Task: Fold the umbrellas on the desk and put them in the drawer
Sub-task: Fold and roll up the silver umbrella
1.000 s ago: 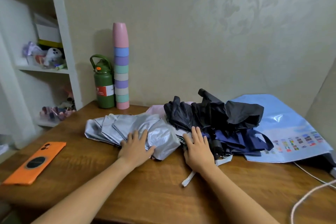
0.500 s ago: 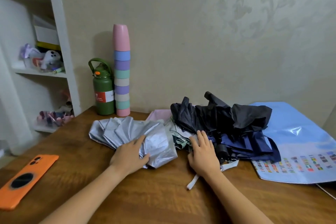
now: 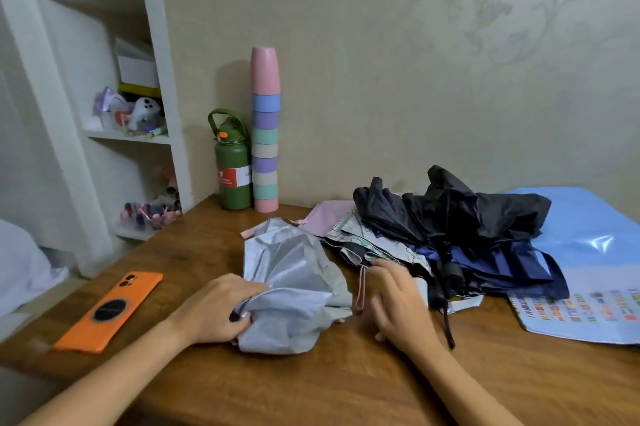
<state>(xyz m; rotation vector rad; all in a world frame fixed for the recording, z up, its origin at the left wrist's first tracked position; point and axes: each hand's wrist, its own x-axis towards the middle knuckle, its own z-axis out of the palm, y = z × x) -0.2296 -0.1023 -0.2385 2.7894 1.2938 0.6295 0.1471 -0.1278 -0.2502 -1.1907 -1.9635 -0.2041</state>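
Left hand: your left hand (image 3: 216, 313) has its fingers curled into the near end of the crumpled silver-grey fabric umbrella (image 3: 292, 287), gripping a bunch of the canopy
Right hand: your right hand (image 3: 394, 302) hovers just beside the silver canopy, fingers loosely spread and holding nothing; it is blurred, so I cannot tell whether the fingertips touch the thin pink wrist strap (image 3: 360, 290) hanging next to it
Where the umbrellas lie: the silver one sits near the middle of the brown wooden desk (image 3: 311, 387); the black fabric umbrella (image 3: 450, 207) lies heaped on the navy blue umbrella (image 3: 502, 263) to its right, with a pale patterned one squeezed between the heaps
Drawer: not in view
Step in hand: gathering the silver canopy, judging by your grip
Doing it well: hold the near end firm with your left hand, smooth each panel flat along the shaft with your right, then wrap in one direction so the pleats stack
Watch for: the slick fabric will likely slip and balloon if you bunch it; keep the orange phone (image 3: 109, 311) out of your sweep
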